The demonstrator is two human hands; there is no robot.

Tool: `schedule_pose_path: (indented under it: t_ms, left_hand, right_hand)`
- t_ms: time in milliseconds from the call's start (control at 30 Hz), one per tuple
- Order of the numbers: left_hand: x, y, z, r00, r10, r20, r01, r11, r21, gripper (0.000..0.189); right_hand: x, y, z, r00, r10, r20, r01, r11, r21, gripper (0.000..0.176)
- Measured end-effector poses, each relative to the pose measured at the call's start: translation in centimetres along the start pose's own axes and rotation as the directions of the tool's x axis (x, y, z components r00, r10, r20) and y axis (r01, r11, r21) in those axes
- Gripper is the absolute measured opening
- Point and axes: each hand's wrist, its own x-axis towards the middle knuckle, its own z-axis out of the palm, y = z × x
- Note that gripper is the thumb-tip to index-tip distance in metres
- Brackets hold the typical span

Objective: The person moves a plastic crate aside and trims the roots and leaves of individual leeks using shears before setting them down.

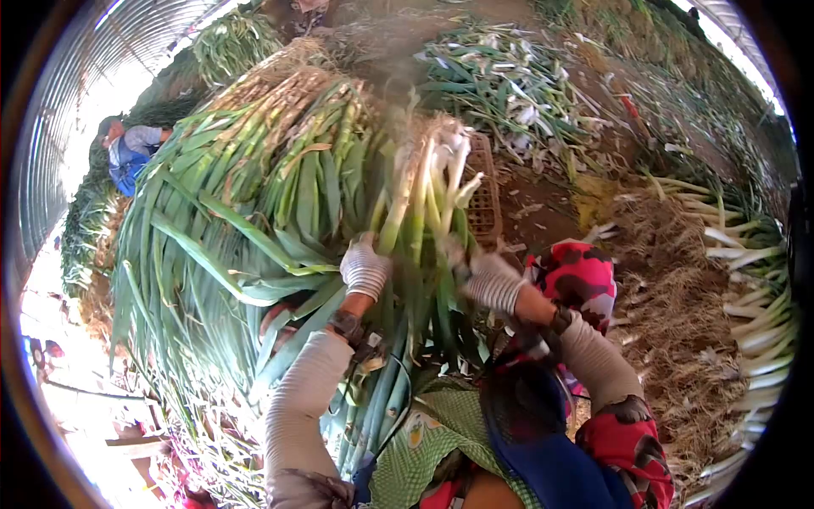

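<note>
My left hand (366,267), in a striped work glove, is closed around leek stalks (397,216) at the front of a large heap. Their pale root ends point away from me, and the green leaves hang toward my lap. My right hand (493,282), also gloved, is just right of the same bunch. Motion smears its fingers, so I cannot make out their grip. The big heap of leeks (246,187) spreads to the left of my hands, with long green leaves draping down.
Behind the bunch stands a tan plastic crate (483,187). Trimmed leaves and scraps (509,89) lie piled beyond it. At right, rows of leeks with white stems (755,327) and brown roots (670,305) are laid out. Another person (131,153) is at far left.
</note>
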Motion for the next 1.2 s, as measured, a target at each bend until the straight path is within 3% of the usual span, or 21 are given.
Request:
schedule_pose_path:
  t_ms: [100,133,200,233,267,300,333,400,500,567,600,700,733,833,867,967,1067,1100,1133,1167,1200]
  left_hand:
    - [-1.4,0.3,1.1,0.998,0.054,-0.036,-0.055,0.998,-0.012,0.046]
    - [-1.3,-0.2,0.6,0.998,0.062,0.026,-0.059,0.991,-0.117,0.043]
    - [-1.6,-0.7,-0.6,0.996,0.092,-0.014,-0.093,0.987,-0.134,0.042]
    - [-1.9,-0.7,-1.3,0.994,0.1,-0.038,-0.105,0.984,-0.143,0.042]
    - [-2.4,-0.4,-1.8,0.996,0.075,-0.038,-0.077,0.996,-0.042,0.042]
    - [-2.0,-1.5,-1.0,0.997,0.071,-0.008,-0.072,0.993,-0.092,0.038]
    - [-1.3,-3.5,0.6,0.997,0.071,0.025,-0.067,0.988,-0.14,0.035]
    - [-1.0,-4.2,1.1,0.994,0.093,0.048,-0.082,0.976,-0.2,0.029]
    - [-1.4,-2.9,0.8,0.99,0.124,0.061,-0.114,0.983,-0.144,0.038]
    - [-3.5,-1.6,0.9,0.981,0.185,-0.054,-0.187,0.981,-0.041,0.04]
    - [-4.8,0.0,-0.3,0.982,0.185,0.043,-0.189,0.974,0.125,0.046]
    - [-7.9,0.8,0.2,0.954,0.299,0.003,-0.295,0.939,0.179,0.049]
    - [-7.9,0.9,0.0,0.94,0.34,-0.004,-0.335,0.929,0.159,0.043]
    - [-5.1,-0.7,0.2,0.943,0.31,0.119,-0.306,0.95,-0.055,0.042]
    - [-3.8,-1.3,0.0,0.911,0.385,0.147,-0.385,0.922,-0.026,0.033]
    - [-0.8,-2.7,-1.1,0.844,0.402,0.354,-0.286,0.897,-0.336,0.028]
    - [2.0,-1.6,-2.5,0.785,0.298,0.543,-0.332,0.943,-0.038,0.024]
    - [3.0,-1.7,-2.1,0.801,0.31,0.512,-0.327,0.943,-0.059,0.023]
    - [4.1,-1.9,-1.1,0.816,0.319,0.482,-0.322,0.943,-0.08,0.023]
    - [5.0,-2.0,-0.6,0.83,0.326,0.453,-0.315,0.943,-0.103,0.022]
    - [4.8,1.0,-3.0,0.841,0.314,0.44,-0.336,0.941,-0.029,0.035]
  right_hand:
    - [-3.5,-2.1,1.8,0.995,0.083,0.063,-0.083,0.997,-0.003,0.053]
    - [-3.4,-1.6,2.0,0.995,0.098,0.022,-0.099,0.995,0.024,0.054]
    - [-2.5,-0.7,1.8,0.991,0.118,-0.059,-0.113,0.991,0.069,0.057]
    - [-2.5,-0.9,2.0,0.997,0.073,-0.028,-0.072,0.996,0.046,0.056]
    - [-2.5,-1.4,2.3,1.0,0.028,0.003,-0.028,0.999,0.025,0.055]
    - [-2.5,-2.2,2.5,0.999,-0.016,0.035,0.016,1.0,0.006,0.054]
    - [-3.2,-3.7,1.1,0.999,0.023,-0.025,-0.022,0.998,0.054,0.045]
    - [1.6,-0.1,2.9,0.993,0.02,-0.12,-0.015,0.999,0.048,0.041]
    - [3.4,-0.1,0.2,0.981,0.11,-0.158,-0.085,0.985,0.152,0.035]
    - [3.3,-0.7,-1.5,0.965,0.098,-0.245,-0.05,0.98,0.195,0.033]
    - [4.5,0.0,-1.0,0.94,0.153,-0.305,-0.1,0.978,0.183,0.035]
    - [5.7,-0.6,-1.8,0.97,0.147,-0.193,-0.131,0.987,0.092,0.026]
    - [5.7,-0.9,-2.4,0.973,0.117,-0.2,-0.106,0.992,0.063,0.027]
    - [5.0,-2.4,-3.4,0.978,0.023,-0.207,-0.03,0.999,-0.03,0.029]
    - [5.8,-2.0,-2.7,0.966,0.053,-0.254,-0.049,0.999,0.024,0.028]
    - [8.9,-0.3,-3.3,0.979,0.063,-0.195,-0.077,0.995,-0.064,0.031]
    - [13.1,2.5,-3.9,0.979,-0.001,-0.203,-0.029,0.989,-0.147,0.03]
    - [14.5,3.5,-3.9,0.982,-0.006,-0.186,-0.024,0.987,-0.161,0.031]
    - [9.6,-1.4,-8.2,0.966,0.243,-0.089,-0.232,0.966,0.114,0.04]
    - [11.3,-0.4,-7.8,0.962,0.233,-0.143,-0.223,0.971,0.081,0.037]
    - [14.0,1.4,-6.8,0.956,0.222,-0.192,-0.217,0.975,0.049,0.035]
